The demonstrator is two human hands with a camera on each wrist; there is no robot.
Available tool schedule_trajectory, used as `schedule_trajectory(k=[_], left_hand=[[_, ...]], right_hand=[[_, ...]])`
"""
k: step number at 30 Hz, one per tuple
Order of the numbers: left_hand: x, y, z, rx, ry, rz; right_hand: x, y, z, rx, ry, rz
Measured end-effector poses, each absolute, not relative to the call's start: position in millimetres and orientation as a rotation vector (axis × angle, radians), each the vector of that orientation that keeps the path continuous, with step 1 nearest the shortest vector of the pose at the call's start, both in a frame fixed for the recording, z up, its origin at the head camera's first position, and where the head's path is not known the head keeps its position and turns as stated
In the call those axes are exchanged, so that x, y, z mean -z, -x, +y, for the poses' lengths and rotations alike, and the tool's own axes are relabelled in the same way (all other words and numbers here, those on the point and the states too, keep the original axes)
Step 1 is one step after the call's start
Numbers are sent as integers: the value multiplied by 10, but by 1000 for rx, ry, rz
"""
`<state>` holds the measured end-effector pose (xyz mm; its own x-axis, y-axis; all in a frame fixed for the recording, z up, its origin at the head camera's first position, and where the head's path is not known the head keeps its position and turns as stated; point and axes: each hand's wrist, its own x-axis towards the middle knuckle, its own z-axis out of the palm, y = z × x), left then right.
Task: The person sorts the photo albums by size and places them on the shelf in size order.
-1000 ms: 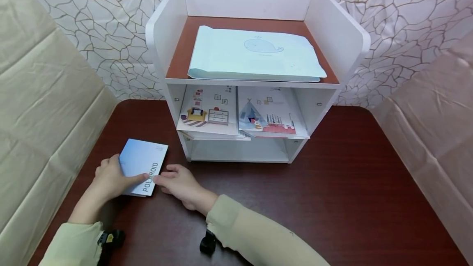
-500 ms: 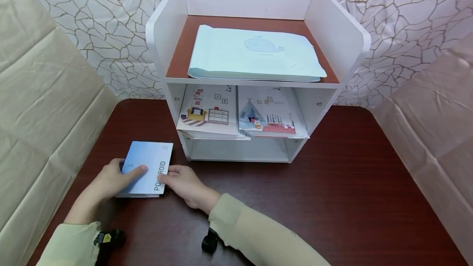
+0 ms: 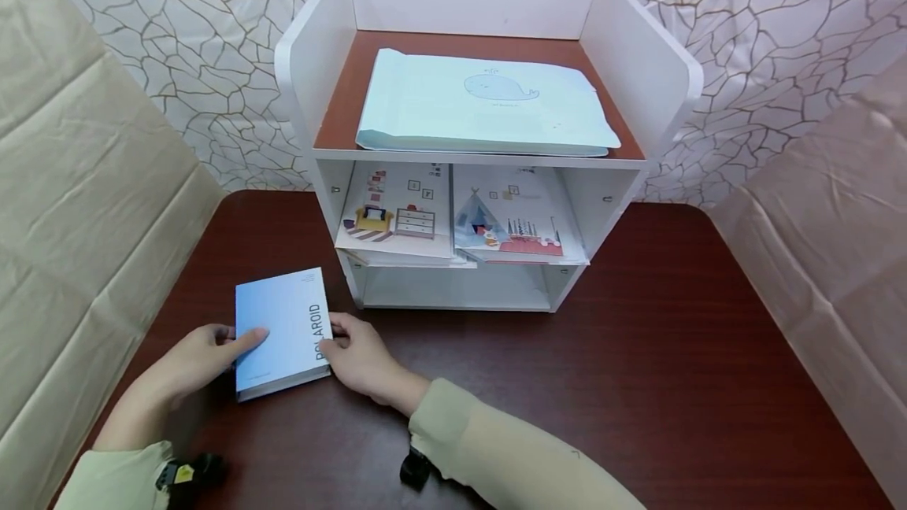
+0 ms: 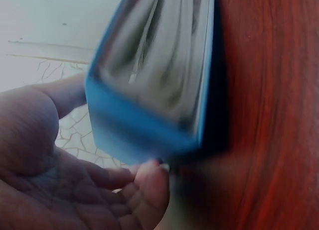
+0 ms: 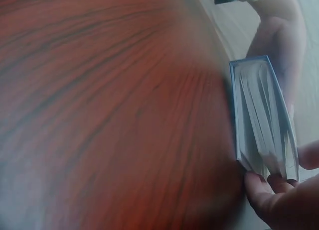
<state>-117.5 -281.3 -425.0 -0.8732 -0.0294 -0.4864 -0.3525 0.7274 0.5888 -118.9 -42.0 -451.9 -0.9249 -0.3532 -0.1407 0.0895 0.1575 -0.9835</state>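
Observation:
A thick blue photo album (image 3: 279,329) with POLAROID printed on its cover is held just over the left part of the table. My left hand (image 3: 200,359) grips its left side, thumb on the cover. My right hand (image 3: 364,359) pinches its right edge with the thumb on top. In the left wrist view the album (image 4: 142,123) shows its blue spine and clear page sleeves, blurred, with left fingertips at the spine. From the right wrist, the page edges of the album (image 5: 264,115) are visible between its covers. The fingers under it are partly hidden.
A white shelf unit (image 3: 453,160) stands at the back of the dark brown table (image 3: 638,384). A pale whale-printed packet (image 3: 489,109) lies on its top level. Two illustrated booklets lie on the shelf below. Beige cloth (image 3: 78,179) borders the left side.
The album has turned counter-clockwise and tilted, showing more of its near edge. My right hand has gone from reaching beside it to pinching its right edge. My left thumb has slid left.

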Motion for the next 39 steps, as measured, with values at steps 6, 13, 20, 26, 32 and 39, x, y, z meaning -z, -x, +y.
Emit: schedule_trajectory(k=[6,13,20,26,32,39], left_hand=[[4255,1066,-2799,-1295,313,2317],[4266,968,-2651,-1608,250,2135],[4289,902,-2519,-1706,184,2029],[4307,861,-2475,-1693,124,1955],[4355,837,-2452,-1688,29,1826],[4406,902,-2289,-1688,-28,1800]], right_hand=[[4497,1147,-296,1783,298,2106],[4475,1065,-145,1756,293,2093],[4435,1022,80,1775,305,2060],[4435,1020,222,1760,335,2037],[4415,986,328,1747,298,1967],[4449,1000,489,1720,225,1964]])
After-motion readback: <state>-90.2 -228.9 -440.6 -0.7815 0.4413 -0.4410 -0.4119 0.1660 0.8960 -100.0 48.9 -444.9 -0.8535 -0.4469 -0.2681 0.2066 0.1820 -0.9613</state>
